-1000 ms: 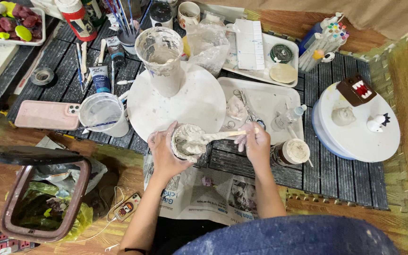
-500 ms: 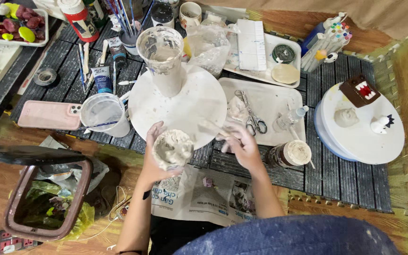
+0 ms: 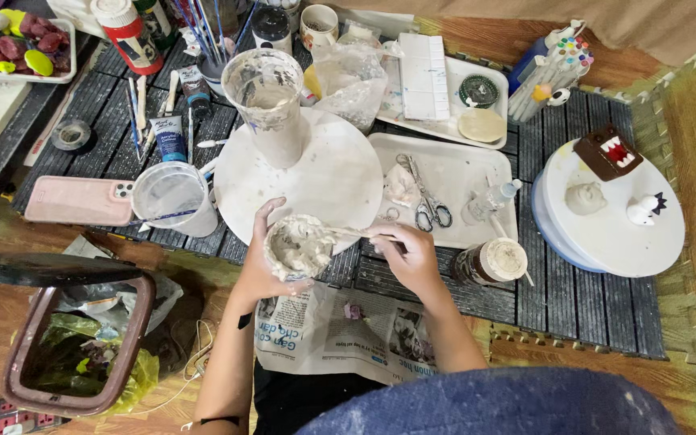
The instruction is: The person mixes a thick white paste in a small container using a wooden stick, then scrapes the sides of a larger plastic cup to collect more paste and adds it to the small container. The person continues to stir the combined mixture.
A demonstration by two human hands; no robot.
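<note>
I am watching the left hand point(image 3: 261, 270) cupping a small round container smeared with pale grey clay slip point(image 3: 298, 246), fingers wrapped closed around its side, holding it over the near edge of the round white turntable point(image 3: 340, 173). The right hand point(image 3: 412, 258) is pinching a thin clay-coated stick point(image 3: 346, 233) whose tip is dipping into that container. A tall clay-smeared vase point(image 3: 271, 105) is standing upright on the turntable, and a newspaper sheet point(image 3: 340, 330) is lying just below the hands.

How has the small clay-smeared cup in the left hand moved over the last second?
Hardly at all: the cup stays in the left hand at the near edge of the round white board, by the newspaper.
</note>
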